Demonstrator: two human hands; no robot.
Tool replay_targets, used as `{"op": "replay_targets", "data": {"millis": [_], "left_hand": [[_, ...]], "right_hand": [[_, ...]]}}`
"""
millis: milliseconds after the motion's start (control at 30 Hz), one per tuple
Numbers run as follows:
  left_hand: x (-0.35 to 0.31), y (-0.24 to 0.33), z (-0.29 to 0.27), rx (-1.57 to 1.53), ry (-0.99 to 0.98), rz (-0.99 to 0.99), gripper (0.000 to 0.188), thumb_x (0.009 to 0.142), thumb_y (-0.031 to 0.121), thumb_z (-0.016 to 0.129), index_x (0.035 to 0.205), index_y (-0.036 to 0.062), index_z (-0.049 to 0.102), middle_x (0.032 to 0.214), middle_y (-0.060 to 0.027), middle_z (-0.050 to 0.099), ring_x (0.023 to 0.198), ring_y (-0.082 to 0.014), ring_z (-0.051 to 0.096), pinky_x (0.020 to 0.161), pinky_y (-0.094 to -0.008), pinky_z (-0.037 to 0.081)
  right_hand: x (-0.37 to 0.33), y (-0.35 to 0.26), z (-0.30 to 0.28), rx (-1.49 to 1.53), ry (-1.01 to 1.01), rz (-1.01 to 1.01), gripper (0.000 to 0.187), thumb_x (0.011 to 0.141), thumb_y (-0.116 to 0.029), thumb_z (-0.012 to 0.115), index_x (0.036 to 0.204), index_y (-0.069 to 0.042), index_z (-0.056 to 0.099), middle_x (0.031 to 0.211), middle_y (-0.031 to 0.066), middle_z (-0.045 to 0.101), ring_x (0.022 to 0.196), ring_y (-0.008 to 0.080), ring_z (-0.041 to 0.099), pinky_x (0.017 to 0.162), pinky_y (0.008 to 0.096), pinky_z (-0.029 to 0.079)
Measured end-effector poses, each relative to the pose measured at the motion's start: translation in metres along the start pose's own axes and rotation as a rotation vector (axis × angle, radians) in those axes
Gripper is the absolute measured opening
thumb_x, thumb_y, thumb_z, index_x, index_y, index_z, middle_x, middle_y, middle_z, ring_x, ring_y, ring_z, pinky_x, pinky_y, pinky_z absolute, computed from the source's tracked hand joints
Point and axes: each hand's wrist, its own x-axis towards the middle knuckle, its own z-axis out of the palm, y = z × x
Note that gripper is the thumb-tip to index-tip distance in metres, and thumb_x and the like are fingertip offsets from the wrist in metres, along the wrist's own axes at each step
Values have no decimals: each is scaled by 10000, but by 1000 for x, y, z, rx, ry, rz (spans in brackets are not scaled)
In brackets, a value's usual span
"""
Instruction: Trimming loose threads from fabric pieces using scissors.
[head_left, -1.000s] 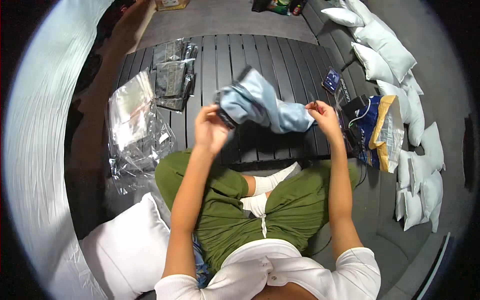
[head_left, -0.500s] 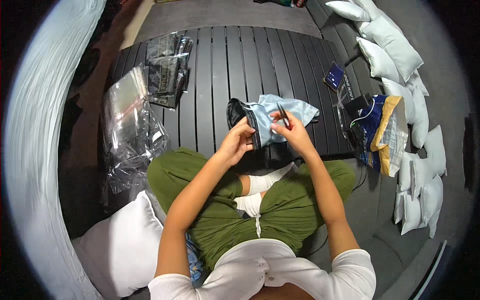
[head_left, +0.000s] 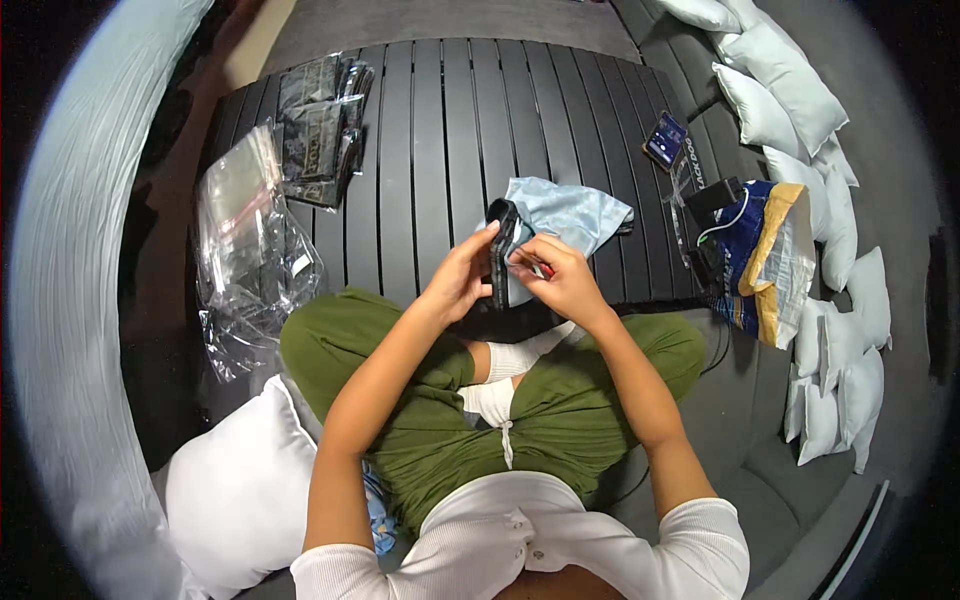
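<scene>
- While the thin, rumpled blue garment lay partly on the slatted black table in the head view, its dark band stood on edge.
- Glossy, crinkled plastic sleeves lay well to the left.
- Fingers mostly hid a small red object, its shape hard to make out.
- The left hand was clamped on the band; just beside it, the right hand curled closed around the red object.

Lowered the light-blue cloth onto the table, drew the right hand in toward the left hand, close to the dark band.
</scene>
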Motion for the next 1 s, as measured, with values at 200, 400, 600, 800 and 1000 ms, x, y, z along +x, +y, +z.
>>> {"op": "replay_targets", "data": {"millis": [200, 400, 600, 800, 1000], "left_hand": [[0, 5, -7, 56, 13, 15, 211, 818, 256, 578, 926, 75, 573, 814, -9, 582, 727, -103, 569, 639, -266, 497], [-12, 18, 1, -57, -9, 92, 176, 825, 188, 561, 945, 58, 558, 847, -39, 609, 758, -121, 593, 664, -273, 506], [-19, 20, 5, -59, -10, 131, 138, 821, 154, 564, 934, 77, 545, 836, -6, 598, 727, -80, 580, 658, -216, 485], [-16, 16, 1, -38, -20, 151, 101, 795, 119, 591, 877, 103, 534, 764, 39, 577, 697, -32, 557, 620, -180, 457], [-29, 20, 18, 32, -17, 130, 314, 785, 82, 591, 1077, -3, 512, 810, -6, 605, 644, -27, 538, 570, -161, 423]], "right_hand": [[-3, -5, 1, 24, -29, 61, 157, 705, -47, 635, 839, 2, 568, 737, 65, 538, 624, 167, 516, 575, 260, 406], [-8, -4, -4, 351, 3, 275, 155, 738, -65, 643, 861, -7, 571, 720, -43, 485, 610, 16, 393, 543, 161, 314], [-10, -5, 1, 500, 60, 317, 208, 785, -141, 614, 942, -27, 540, 740, -49, 464, 616, 22, 394, 555, 170, 326], [-28, -22, 19, 77, 195, 299, 195, 855, -151, 512, 981, -3, 496, 752, -21, 449, 654, 47, 370, 594, 187, 344], [-19, -38, 41, 278, 600, 338, 237, 757, -48, 638, 960, -13, 521, 699, -56, 457, 570, -4, 339, 498, 146, 275]]}}
